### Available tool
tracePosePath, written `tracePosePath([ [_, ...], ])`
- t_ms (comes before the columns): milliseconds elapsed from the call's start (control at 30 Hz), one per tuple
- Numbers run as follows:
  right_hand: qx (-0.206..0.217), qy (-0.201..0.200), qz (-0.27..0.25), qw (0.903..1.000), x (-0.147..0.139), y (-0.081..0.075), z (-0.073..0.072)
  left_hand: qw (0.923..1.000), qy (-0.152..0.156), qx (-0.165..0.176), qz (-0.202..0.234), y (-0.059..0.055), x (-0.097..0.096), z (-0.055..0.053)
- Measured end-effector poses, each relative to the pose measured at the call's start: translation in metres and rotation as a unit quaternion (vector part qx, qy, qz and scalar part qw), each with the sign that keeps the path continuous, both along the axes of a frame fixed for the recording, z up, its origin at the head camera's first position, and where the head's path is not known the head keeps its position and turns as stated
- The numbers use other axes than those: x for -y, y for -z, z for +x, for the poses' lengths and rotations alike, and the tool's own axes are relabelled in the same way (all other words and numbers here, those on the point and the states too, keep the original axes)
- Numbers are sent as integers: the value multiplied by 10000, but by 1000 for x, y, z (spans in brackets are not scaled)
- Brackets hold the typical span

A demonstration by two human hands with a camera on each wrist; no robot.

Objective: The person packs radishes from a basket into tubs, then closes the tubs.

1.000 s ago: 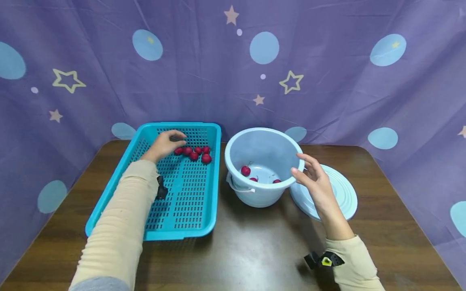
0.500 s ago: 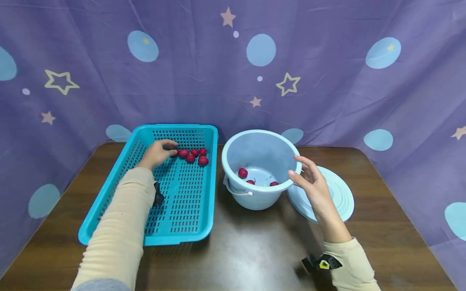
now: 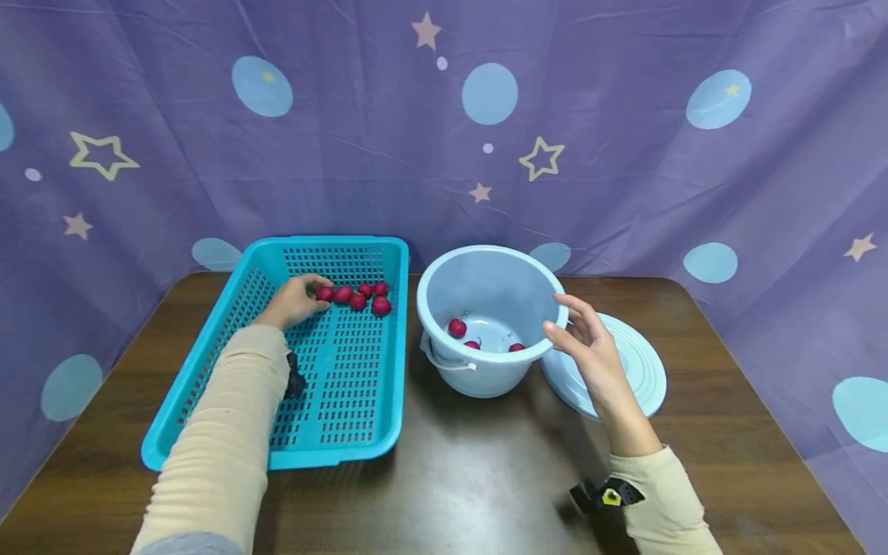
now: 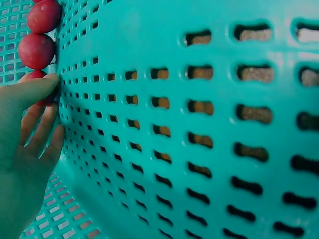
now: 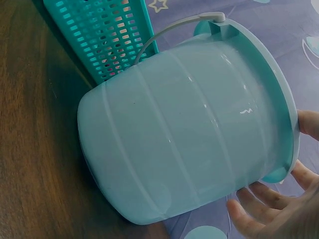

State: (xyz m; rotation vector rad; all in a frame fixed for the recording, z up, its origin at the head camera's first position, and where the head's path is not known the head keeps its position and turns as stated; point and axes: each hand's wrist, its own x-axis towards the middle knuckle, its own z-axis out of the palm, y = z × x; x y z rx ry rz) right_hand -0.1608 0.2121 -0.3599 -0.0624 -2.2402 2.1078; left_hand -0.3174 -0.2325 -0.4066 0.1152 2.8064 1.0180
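Note:
In the head view, my left hand (image 3: 294,301) is low inside the turquoise basket (image 3: 401,362), thumb and fingers round the leftmost small red fruit (image 3: 324,294). In the left wrist view, the thumb partly covers that fruit. Several more red fruits (image 3: 357,301) lie in a cluster just to its right. My right hand (image 3: 593,347) holds the rim of the light blue bucket (image 3: 486,378) on its right side, thumb and fingertips at the edge. Inside the bucket, red fruits (image 3: 457,328) with thin stems show on the bottom; the near wall partly hides some.
A round light blue lid (image 3: 648,362) lies on the wooden table (image 3: 444,493) right of the bucket, partly behind my right hand. The bucket's white handle (image 3: 451,365) hangs down at its left front. A purple patterned curtain (image 3: 361,100) stands behind the table.
My left hand has lowered to the leftmost red fruit and closed its fingers round it. My right hand stays at the bucket rim. The whole head view has shifted slightly left.

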Motion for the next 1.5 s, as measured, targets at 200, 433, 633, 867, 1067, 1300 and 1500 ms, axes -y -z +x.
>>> tracePosePath([
  [200, -59, -17, -2, 10000, 1, -1, -1, 9997, -110, -214, 105, -4, 1, 1],
  [433, -65, -21, -3, 10000, 0, -1, -2, 9990, -201, -404, 36, -15, -2, 4],
  [633, -85, 0, 9, 10000, -2, -1, -1, 9993, 65, -358, 127, -30, -12, 8],
  [867, -38, -43, 2, 10000, -1, 0, -1, 9966, 645, -512, 59, -55, -25, 13],
  [1067, -72, -29, -34, 10000, -1, 1, 0, 9935, 1020, -496, -2, -73, -34, 20],
  [1300, -58, -51, -52, 10000, -1, 2, 0, 9887, 1394, -554, -54, -86, -48, 30],
  [1500, -107, -56, -72, 9999, -2, 3, -2, 9857, 1501, -763, -53, -104, -64, 39],
])
